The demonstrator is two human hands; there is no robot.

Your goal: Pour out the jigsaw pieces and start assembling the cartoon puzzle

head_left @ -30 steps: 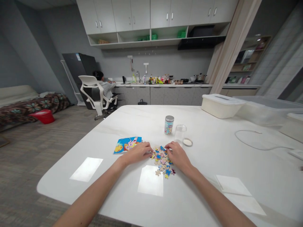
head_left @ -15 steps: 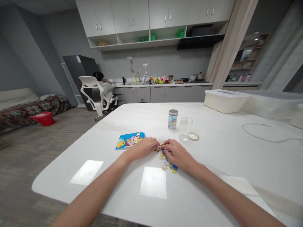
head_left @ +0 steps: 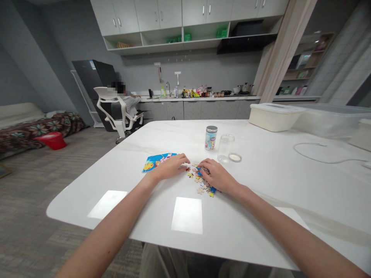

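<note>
A small pile of jigsaw puzzle pieces (head_left: 200, 190) lies on the white table, some showing plain wooden backs and others blue and yellow print. My right hand (head_left: 216, 175) rests over the pile with its fingers spread and bent, hiding part of it. To the left, my left hand (head_left: 174, 166) is open, its fingertips beside a few loose yellow and red pieces (head_left: 190, 175). Partly covered by that hand is a blue cartoon picture sheet (head_left: 150, 164). Behind the pile stand a printed jar with a silver lid (head_left: 211, 138) and a clear jar (head_left: 225, 148).
A round lid (head_left: 235, 157) lies beside the clear jar. Lidded plastic boxes (head_left: 275, 117) and a pale cable (head_left: 315, 156) occupy the right side of the white table (head_left: 121, 162). White paper (head_left: 292, 216) lies by my right forearm. A person (head_left: 130, 104) sits at the far counter.
My left hand has drawn back left from the pile and its fingers have parted. A few pieces now lie apart near it. My right hand stays over the pile. The view has tilted slightly down.
</note>
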